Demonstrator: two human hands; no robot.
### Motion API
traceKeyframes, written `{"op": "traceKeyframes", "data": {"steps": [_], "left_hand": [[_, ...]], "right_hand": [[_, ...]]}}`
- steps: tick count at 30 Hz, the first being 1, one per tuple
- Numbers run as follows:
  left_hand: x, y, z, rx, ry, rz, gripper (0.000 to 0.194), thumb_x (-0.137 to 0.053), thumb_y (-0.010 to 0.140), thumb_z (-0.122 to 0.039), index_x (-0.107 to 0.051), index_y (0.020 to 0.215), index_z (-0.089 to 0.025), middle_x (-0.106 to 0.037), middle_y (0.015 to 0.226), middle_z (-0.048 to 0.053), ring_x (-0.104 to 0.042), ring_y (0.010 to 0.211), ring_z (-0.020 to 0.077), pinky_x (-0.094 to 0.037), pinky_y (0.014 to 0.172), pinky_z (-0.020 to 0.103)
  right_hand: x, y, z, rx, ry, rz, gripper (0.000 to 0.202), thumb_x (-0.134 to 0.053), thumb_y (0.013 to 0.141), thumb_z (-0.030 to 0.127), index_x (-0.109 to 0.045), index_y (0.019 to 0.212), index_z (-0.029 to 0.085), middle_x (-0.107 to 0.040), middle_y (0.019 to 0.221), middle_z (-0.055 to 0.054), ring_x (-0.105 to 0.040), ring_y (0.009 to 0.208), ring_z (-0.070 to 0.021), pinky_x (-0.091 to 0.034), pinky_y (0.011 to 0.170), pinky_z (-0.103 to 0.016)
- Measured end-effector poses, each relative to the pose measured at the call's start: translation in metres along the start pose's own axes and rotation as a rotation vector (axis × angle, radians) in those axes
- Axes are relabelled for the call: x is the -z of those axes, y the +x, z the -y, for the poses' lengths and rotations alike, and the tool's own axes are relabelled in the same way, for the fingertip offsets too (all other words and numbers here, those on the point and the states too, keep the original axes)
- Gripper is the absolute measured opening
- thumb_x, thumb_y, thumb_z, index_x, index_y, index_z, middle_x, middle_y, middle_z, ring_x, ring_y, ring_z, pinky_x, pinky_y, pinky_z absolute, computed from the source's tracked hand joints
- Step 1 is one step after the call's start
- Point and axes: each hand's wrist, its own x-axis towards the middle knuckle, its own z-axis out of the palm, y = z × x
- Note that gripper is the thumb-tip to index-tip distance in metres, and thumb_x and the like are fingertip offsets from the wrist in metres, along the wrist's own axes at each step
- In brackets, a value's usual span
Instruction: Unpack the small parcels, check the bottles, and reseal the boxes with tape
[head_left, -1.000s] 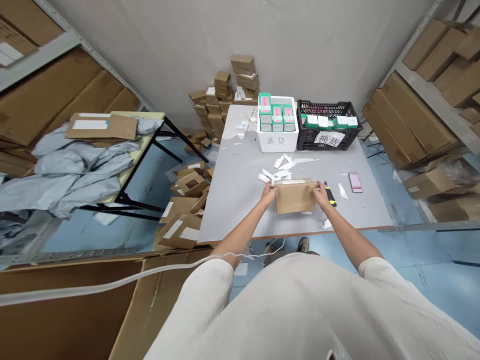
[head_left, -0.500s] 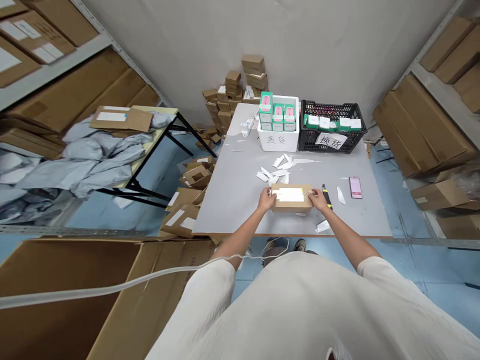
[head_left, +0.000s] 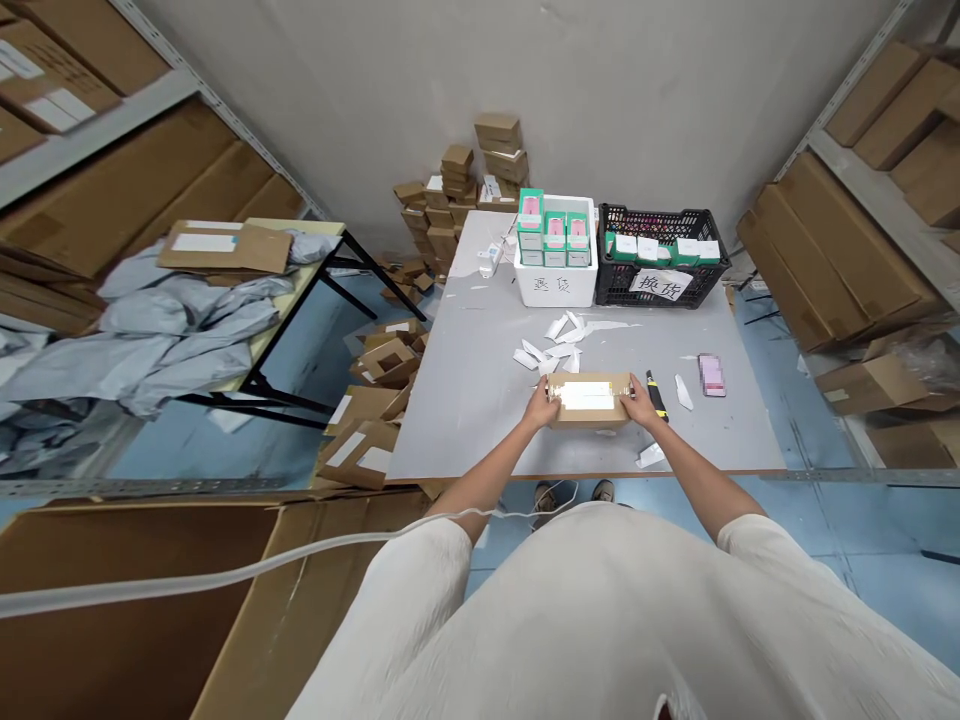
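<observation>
A small brown cardboard box [head_left: 589,414] with a white label on top is near the front edge of the grey table [head_left: 465,400]. My left hand [head_left: 541,404] is closed on its left end, and my right hand [head_left: 639,403] grips the right end. Just right of my right hand lies a black and yellow cutter [head_left: 656,395]. Torn white paper pieces [head_left: 555,348] are scattered behind the box. Farther right are a white scrap [head_left: 683,392] and a pink-screened phone [head_left: 712,375].
At the table's back stand a white bin [head_left: 556,290] with green boxes and a black crate [head_left: 697,285]. Cardboard boxes [head_left: 367,430] are piled left of the table. A side table [head_left: 259,350] holds grey parcels. A white cable [head_left: 300,552] crosses at lower left.
Both hands have shifted their hold on the box ends, and the box appears slightly nearer and to the right. The whole view has moved a little.
</observation>
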Motion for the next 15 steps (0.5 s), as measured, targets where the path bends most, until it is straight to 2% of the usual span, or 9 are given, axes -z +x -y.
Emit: {"op": "traceKeyframes", "data": {"steps": [3, 7, 9, 12, 15], "left_hand": [[0.001, 0.006, -0.010, -0.012, 0.017, -0.022, 0.089, -0.079, 0.085, -0.026, -0.046, 0.167, -0.025, -0.069, 0.145, 0.016, -0.071, 0.119, 0.0301, -0.052, 0.114, 0.044], [0.008, 0.017, -0.026, -0.115, -0.035, -0.087, 0.083, -0.078, 0.090, -0.034, -0.048, 0.166, -0.022, -0.063, 0.153, 0.017, -0.067, 0.127, 0.0295, -0.049, 0.115, 0.040], [0.011, 0.019, -0.029, -0.115, -0.042, -0.100, 0.080, -0.075, 0.094, -0.040, -0.046, 0.166, -0.023, -0.063, 0.154, 0.016, -0.066, 0.129, 0.0288, -0.048, 0.114, 0.039], [0.013, 0.016, -0.024, -0.057, -0.022, -0.081, 0.071, -0.066, 0.101, -0.046, -0.046, 0.166, -0.023, -0.067, 0.147, 0.015, -0.066, 0.127, 0.0287, -0.048, 0.111, 0.039], [0.010, 0.010, -0.011, -0.009, 0.012, -0.076, 0.066, -0.063, 0.102, -0.044, -0.050, 0.161, -0.021, -0.069, 0.140, 0.015, -0.068, 0.123, 0.0283, -0.049, 0.109, 0.038]], "right_hand": [[0.001, 0.000, 0.005, 0.020, 0.005, -0.055, 0.087, -0.070, 0.080, 0.040, -0.052, 0.164, 0.027, -0.066, 0.146, -0.012, -0.063, 0.134, -0.0313, -0.044, 0.126, -0.053], [0.002, 0.002, 0.015, 0.100, 0.133, -0.047, 0.085, -0.066, 0.087, 0.048, -0.046, 0.167, 0.030, -0.064, 0.152, -0.011, -0.064, 0.134, -0.0285, -0.048, 0.122, -0.049], [0.001, 0.002, 0.018, 0.127, 0.189, -0.038, 0.082, -0.064, 0.090, 0.051, -0.043, 0.166, 0.029, -0.063, 0.154, -0.012, -0.065, 0.133, -0.0273, -0.050, 0.120, -0.047], [-0.002, -0.003, 0.015, 0.103, 0.209, -0.035, 0.081, -0.064, 0.092, 0.061, -0.044, 0.163, 0.027, -0.062, 0.154, -0.015, -0.064, 0.134, -0.0277, -0.051, 0.117, -0.046], [-0.007, -0.012, 0.007, 0.017, 0.166, -0.039, 0.085, -0.062, 0.092, 0.068, -0.045, 0.162, 0.024, -0.063, 0.151, -0.016, -0.065, 0.133, -0.0287, -0.051, 0.117, -0.044]]}}
